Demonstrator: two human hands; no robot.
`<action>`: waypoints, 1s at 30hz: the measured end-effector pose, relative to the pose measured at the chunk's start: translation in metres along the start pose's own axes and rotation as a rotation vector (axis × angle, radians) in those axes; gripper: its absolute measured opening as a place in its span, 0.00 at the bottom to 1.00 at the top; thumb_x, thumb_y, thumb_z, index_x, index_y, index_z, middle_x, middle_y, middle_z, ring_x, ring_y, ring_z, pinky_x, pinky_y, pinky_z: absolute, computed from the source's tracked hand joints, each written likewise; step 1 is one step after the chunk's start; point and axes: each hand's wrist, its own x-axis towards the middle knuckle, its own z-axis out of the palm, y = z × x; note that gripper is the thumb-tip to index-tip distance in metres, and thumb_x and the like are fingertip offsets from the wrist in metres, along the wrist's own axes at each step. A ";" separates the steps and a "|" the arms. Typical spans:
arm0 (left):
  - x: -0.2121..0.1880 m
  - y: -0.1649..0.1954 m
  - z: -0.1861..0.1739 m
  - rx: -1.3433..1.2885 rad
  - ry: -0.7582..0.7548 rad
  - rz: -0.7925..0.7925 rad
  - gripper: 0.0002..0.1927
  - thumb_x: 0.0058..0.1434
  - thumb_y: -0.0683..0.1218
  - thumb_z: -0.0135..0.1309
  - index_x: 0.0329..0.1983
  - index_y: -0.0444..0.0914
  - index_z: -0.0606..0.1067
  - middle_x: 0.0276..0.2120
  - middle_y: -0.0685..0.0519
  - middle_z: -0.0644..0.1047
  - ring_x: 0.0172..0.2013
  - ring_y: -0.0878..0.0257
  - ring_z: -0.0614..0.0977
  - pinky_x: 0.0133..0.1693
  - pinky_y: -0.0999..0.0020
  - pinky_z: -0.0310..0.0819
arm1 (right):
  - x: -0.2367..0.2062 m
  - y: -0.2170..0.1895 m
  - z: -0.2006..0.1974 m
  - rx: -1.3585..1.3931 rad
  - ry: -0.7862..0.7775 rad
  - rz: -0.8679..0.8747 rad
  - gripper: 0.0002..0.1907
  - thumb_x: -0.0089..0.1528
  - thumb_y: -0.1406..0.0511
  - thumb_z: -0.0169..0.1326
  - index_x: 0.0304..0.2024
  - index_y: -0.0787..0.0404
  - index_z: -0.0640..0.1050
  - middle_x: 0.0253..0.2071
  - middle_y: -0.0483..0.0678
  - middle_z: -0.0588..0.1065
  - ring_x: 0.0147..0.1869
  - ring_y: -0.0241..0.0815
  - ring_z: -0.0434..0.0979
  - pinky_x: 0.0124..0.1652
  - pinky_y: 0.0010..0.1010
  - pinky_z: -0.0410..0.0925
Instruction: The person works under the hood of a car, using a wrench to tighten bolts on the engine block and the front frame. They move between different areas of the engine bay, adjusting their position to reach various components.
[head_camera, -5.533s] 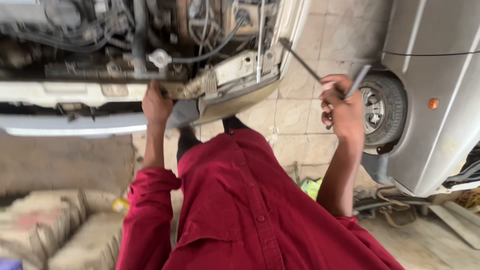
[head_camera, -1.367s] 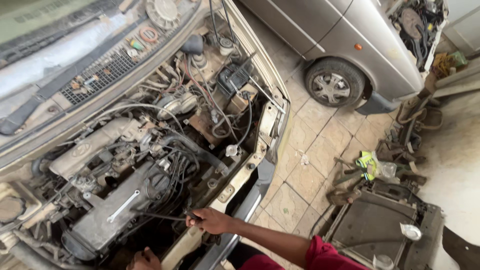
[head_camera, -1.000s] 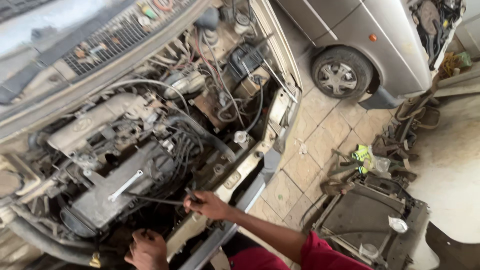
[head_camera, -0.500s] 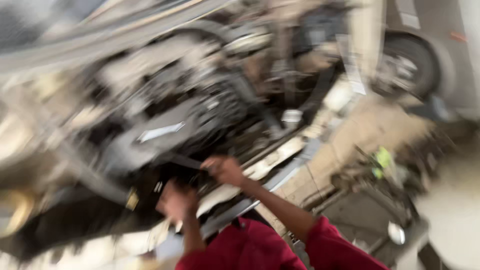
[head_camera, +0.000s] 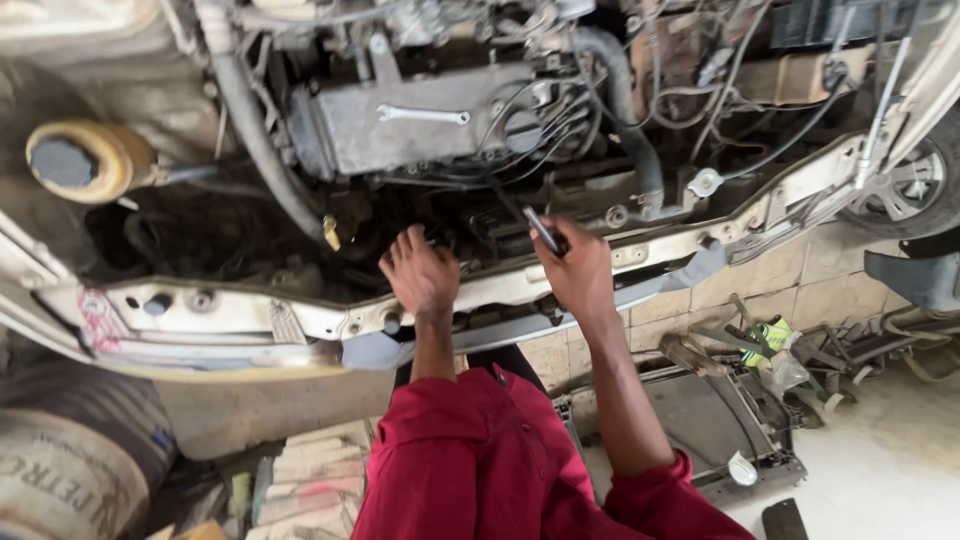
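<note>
Head view: the right hand (head_camera: 578, 272) grips a thin metal tool (head_camera: 541, 230), its shaft running toward 11 o'clock into the engine bay (head_camera: 440, 120). The left hand (head_camera: 421, 272), fingers loose and spread, holds nothing, resting at the bay's front edge. 1 wrench (head_camera: 422, 115) lies on the engine at 12 o'clock.

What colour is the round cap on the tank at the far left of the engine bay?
The cap is dark grey on a yellowish tank, seen in the head view.

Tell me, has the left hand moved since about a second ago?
Yes. The left hand was low beside the front crossmember then; now it reaches up over it into the engine bay, close to the right hand holding the thin tool.
</note>
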 end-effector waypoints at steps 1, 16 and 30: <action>0.000 0.000 0.001 -0.007 0.007 0.005 0.21 0.55 0.45 0.53 0.53 0.36 0.72 0.48 0.44 0.77 0.52 0.48 0.77 0.57 0.47 0.62 | 0.003 0.001 0.006 -0.019 -0.005 0.008 0.10 0.63 0.65 0.62 0.45 0.63 0.81 0.19 0.49 0.72 0.20 0.32 0.67 0.22 0.30 0.59; -0.001 -0.006 0.001 0.014 -0.044 -0.035 0.23 0.54 0.45 0.55 0.53 0.36 0.71 0.48 0.44 0.74 0.53 0.48 0.75 0.53 0.46 0.64 | -0.010 0.024 0.013 0.046 -0.067 0.002 0.08 0.68 0.70 0.57 0.48 0.63 0.83 0.25 0.42 0.73 0.21 0.29 0.60 0.21 0.29 0.49; -0.002 -0.008 0.005 0.041 -0.019 -0.064 0.26 0.53 0.48 0.56 0.55 0.35 0.72 0.51 0.43 0.73 0.55 0.49 0.73 0.57 0.47 0.62 | 0.041 -0.010 0.025 0.082 -0.175 -0.185 0.07 0.67 0.73 0.57 0.45 0.66 0.83 0.24 0.44 0.70 0.26 0.28 0.62 0.27 0.27 0.54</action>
